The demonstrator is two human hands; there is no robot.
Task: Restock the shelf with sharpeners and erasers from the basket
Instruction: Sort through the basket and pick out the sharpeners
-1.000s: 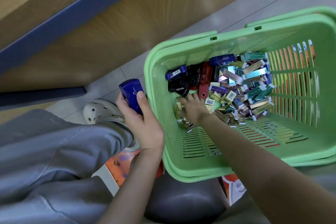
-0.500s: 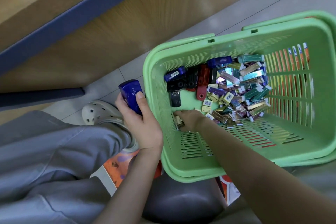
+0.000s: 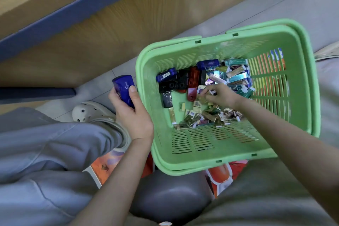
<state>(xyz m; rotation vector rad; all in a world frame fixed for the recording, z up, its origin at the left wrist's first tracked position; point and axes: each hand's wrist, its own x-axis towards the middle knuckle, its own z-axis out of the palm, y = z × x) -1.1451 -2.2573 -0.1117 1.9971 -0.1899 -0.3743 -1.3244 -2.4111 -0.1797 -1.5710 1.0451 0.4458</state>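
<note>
Wooden shelving (image 3: 110, 29) backs a green basket (image 3: 183, 167) where the right hand (image 3: 222, 97) pinches loose erasers (image 3: 236, 76), while the left hand (image 3: 135, 115), fingers (image 3: 112, 96) curled, holds a blue sharpener (image 3: 123, 88) ready for shelving

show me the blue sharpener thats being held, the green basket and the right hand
blue plastic sharpener (image 3: 122, 86), head view, on its upper face
green plastic basket (image 3: 192, 141), head view, on its near slotted wall
right hand (image 3: 222, 97), head view, on the back of the hand

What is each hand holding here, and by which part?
Left hand grips the blue sharpener round its lower half. Right hand reaches among the erasers; hold unclear.
</note>
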